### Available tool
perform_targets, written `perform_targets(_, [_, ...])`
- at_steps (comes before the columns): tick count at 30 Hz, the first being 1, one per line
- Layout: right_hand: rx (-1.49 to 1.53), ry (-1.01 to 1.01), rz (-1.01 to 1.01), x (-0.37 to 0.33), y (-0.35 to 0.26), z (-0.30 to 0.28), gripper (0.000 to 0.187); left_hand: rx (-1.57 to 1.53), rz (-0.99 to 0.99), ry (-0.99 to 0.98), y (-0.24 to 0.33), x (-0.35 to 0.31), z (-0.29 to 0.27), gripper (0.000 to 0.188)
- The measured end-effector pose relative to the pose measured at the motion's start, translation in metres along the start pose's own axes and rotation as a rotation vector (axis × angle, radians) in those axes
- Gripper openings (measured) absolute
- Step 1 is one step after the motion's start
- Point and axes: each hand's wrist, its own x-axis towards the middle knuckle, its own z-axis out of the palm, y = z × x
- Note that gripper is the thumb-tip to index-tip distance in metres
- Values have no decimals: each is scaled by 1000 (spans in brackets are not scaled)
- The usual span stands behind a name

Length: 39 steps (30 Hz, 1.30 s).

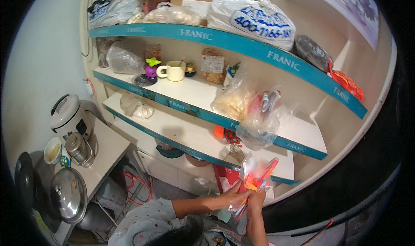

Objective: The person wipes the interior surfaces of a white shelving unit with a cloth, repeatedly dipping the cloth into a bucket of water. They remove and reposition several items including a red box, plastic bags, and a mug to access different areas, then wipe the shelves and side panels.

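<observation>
A bundle of red, white and orange wrappers (259,172) is gripped in both hands in front of the lowest shelf's right end. Whether they are paper or plastic I cannot tell. My left hand (234,195) closes on the bundle's left side. On its lower right, the fingers of my right hand (256,198) are wrapped round it. Some thin colourful edges stick out below the hands. Just beyond the bundle, a red bead-like decoration (232,136) and a dried bundle of stalks (236,153) rest on the shelf.
Teal-edged shelves (186,104) bear a cream mug (175,70), a jar of brown food (212,66) and clear plastic bags (259,116). White carrier bags (253,19) sit on top. At left, a table holds a rice cooker (69,115), a metal canister (78,147) and a pan lid (68,194).
</observation>
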Motion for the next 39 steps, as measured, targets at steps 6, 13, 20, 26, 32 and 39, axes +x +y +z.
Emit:
perform_targets(6, [-643,-148,-341,-2,2,35,35,152,402,191,-4,12,-7,59])
perform_targets(13, [-1027,-329,-584,-6,1,49,39,-398,149,125,20,-1,-25,49])
perform_targets(20, [-686,-693,-54,-5,-6,9,44,-518,82,133,-13,-25,-48,36])
perform_targets(26, [-22,-408,447,-26,12,-31,48,-788,-121,-117,-14,-54,-27,37])
perform_targets(32, [96,-466,644,-63,46,-53,53,-814,-230,-223,-55,-75,-5,39])
perform_targets(39, [317,-645,694,-86,90,-100,66,-772,-347,-209,-59,-101,7,41])
